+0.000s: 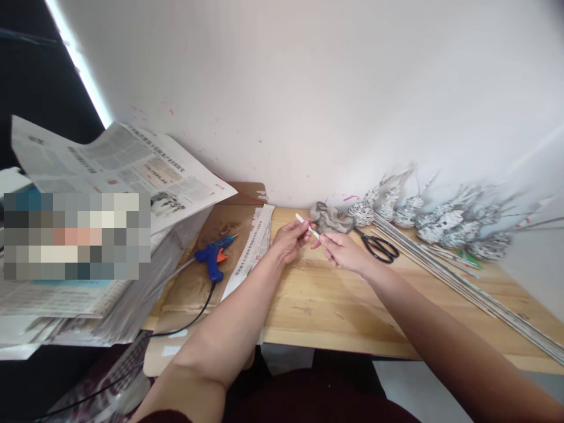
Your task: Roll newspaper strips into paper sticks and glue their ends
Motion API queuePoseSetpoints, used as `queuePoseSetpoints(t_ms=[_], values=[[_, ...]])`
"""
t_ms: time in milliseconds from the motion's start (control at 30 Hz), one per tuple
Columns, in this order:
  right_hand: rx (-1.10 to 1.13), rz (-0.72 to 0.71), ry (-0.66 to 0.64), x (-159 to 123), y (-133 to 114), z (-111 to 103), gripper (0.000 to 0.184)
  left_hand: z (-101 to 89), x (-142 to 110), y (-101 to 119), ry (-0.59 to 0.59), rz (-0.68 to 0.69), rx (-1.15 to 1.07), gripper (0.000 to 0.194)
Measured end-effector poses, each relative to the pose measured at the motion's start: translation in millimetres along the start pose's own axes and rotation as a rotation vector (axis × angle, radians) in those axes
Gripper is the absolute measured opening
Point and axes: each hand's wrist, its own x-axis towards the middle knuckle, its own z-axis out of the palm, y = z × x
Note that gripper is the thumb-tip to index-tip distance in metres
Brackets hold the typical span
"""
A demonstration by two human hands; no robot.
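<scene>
Over the wooden table — left hand and right hand pinch a slim white stick.

A slim, straight white rod slants far left to near right, pinched between left hand and right hand.

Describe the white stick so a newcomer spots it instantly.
Find the pale wooden table against the white wall. Over it, near mid-picture, the left hand and right hand hold a slim white stick between them. It is short and hand-held, unlike the long greyish rods lying together on the table to the right.
</scene>
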Motion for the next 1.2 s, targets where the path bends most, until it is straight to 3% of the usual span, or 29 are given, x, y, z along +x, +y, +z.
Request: queuePoseSetpoints(t_ms=[133, 367, 467, 767, 933, 1033, 1200], values=[[0.071, 0.012, -0.009, -1, 1, 1, 0.040, 0.3, 0, 0, 0.026, 0.013, 0.004, 0.024], [-0.382, -0.236, 0.207, -7, -7, 6, 0.028, -0.3, 1, -2, 0.067, 0.038, 0.023, 0.024], [-0.413, -0.257, 0.239, -7, -11, 6, 0.027, -1.1, 2, -3, 0.056, 0.047, 0.021, 0.023], [0.212, 0.058, 0.020, -3, -3, 2, 0.038, -0.2, 0, 0, -0.045, 0.019, 0.046, 0.033], [0.382, 0.103, -0.063, -8, -4, 0, 0.039, -0.8, -2, 0, -0.110, 0.014, 0.034, 0.031], [0.248, 0.080, -0.033, -8, -6, 1, 0.037, -1.1, -1, -1, -0.092, 0.007, 0.023, 0.027], [-0.282, -0.181, 0.211, -7, -7, 2, 0.028, -0.8, 0, -1, -0.062, 0.001, 0.009, 0.023]])
